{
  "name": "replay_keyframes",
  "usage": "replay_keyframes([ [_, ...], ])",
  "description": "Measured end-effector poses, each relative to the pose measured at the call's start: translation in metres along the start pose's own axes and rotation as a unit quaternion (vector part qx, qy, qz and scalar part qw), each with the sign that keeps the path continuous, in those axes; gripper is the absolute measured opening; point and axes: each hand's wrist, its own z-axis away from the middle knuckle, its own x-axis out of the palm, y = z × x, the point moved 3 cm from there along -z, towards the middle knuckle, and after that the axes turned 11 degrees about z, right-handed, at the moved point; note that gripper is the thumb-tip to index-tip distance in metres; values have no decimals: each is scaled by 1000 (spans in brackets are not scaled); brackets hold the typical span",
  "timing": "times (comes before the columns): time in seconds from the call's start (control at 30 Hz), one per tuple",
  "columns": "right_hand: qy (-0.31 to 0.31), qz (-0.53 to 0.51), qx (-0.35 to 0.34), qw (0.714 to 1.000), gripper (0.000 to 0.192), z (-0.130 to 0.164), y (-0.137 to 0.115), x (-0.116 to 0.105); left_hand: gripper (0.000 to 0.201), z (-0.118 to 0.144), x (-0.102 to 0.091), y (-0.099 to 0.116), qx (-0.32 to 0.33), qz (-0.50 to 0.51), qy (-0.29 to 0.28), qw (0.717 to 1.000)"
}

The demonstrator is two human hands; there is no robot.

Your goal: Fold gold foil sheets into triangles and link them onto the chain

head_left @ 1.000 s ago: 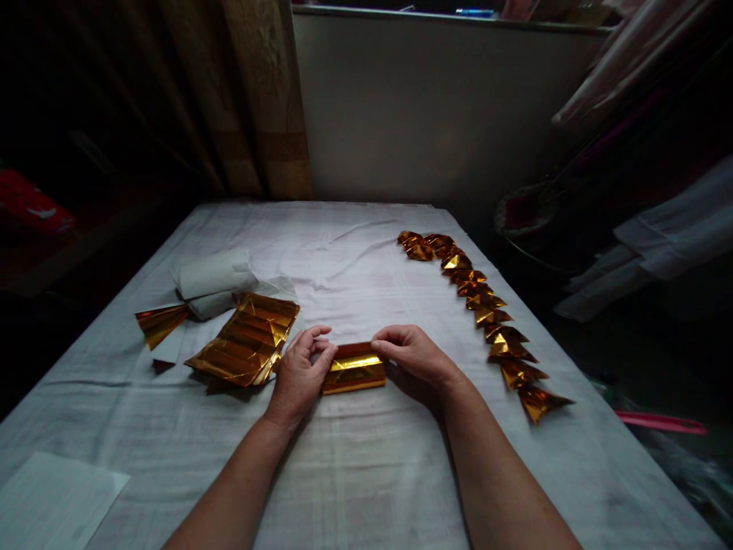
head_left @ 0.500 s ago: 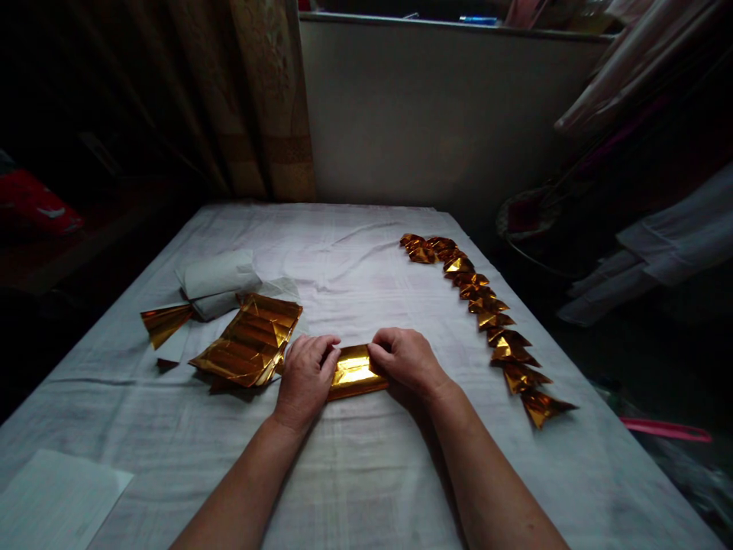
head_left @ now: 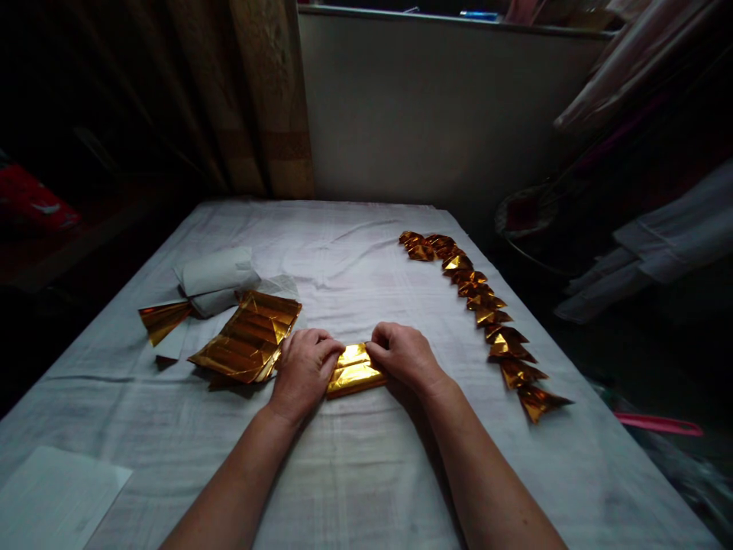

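Note:
A folded piece of gold foil paper [head_left: 358, 372] lies on the cloth-covered table, with crease lines running across it. My left hand [head_left: 306, 370] grips its left end between thumb and fingers. At the right end, my right hand [head_left: 405, 355] is closed, thumb and forefinger pinching the top corner. Left of my left hand sits a stack of creased gold foil sheets [head_left: 249, 336]. Along the right side of the table runs a curved row of folded gold foil pieces [head_left: 486, 315], several of them overlapping.
Crumpled white paper [head_left: 214, 273] and a gold foil scrap [head_left: 164, 321] lie behind the stack. A white sheet [head_left: 60, 496] is at the near left. A curtain [head_left: 283, 114] and a pale wall panel [head_left: 401, 114] stand behind the table; clothes [head_left: 681, 221] hang at right.
The foil's surface now shows a lit fold across its upper part, and both hands have shifted slightly along its top edge. The whole view has tilted a little.

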Motion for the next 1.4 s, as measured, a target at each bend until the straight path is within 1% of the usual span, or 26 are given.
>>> replay_keyframes([
  [0.13, -2, -7, -9, 1000, 12, -1, 2, 1, 9, 0, -4, 1, 1, -3, -30, 1000],
  [0.27, 5, -16, -17, 1000, 6, 0, 3, 0, 14, 1, -5, 2, -2, -11, -45, 999],
  [0.4, 34, 38, -70, 996, 8, 2, -4, -3, 15, 2, -3, 2, -4, -25, -52, 998],
  [0.5, 12, 69, -118, 990, 12, 5, -11, -2, 14, 2, -3, 3, 0, -28, -49, 998],
  [0.63, -40, 43, -151, 987, 10, 10, -14, -1, 14, 2, -3, 3, -5, -34, -48, 998],
  [0.7, -45, 30, -159, 986, 10, 14, -14, 0, 15, 2, -3, 3, -9, -35, -52, 998],
  [1.03, 37, 50, -205, 977, 25, 30, -8, 9, 15, 2, -2, 1, -5, -38, -56, 998],
  [1.23, 76, 25, -225, 971, 24, 35, -2, 15, 15, 2, -2, 1, -3, -36, -57, 998],
  [1.33, 100, -2, -216, 971, 22, 39, 9, 17, 14, 2, -2, 2, -3, -36, -59, 998],
  [1.4, 119, -14, -196, 973, 26, 42, 18, 19, 14, 2, -2, 3, -1, -33, -61, 998],
])
